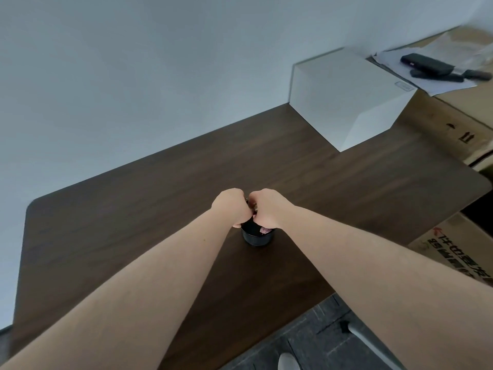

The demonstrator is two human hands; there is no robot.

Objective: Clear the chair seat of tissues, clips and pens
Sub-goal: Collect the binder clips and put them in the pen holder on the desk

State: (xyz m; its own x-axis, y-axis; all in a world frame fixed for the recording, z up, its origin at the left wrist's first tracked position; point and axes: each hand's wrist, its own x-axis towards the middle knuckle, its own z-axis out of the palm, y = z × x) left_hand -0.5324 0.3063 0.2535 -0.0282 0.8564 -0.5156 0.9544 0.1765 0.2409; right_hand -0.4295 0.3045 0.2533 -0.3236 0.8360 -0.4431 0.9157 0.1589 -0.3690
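Observation:
A small black cup stands in the middle of a dark wooden table. Something pink shows inside its rim. Both my hands are closed together right over the cup's mouth: my left hand touches the cup's left rim and my right hand sits over its right side. Small metallic bits show between the fingers, too hidden to identify. The chair seat, tissues and pens are out of view.
A white box stands at the table's back right against the wall. Cardboard boxes lie to the right, with papers and black devices on top. Grey floor shows below the table's front edge.

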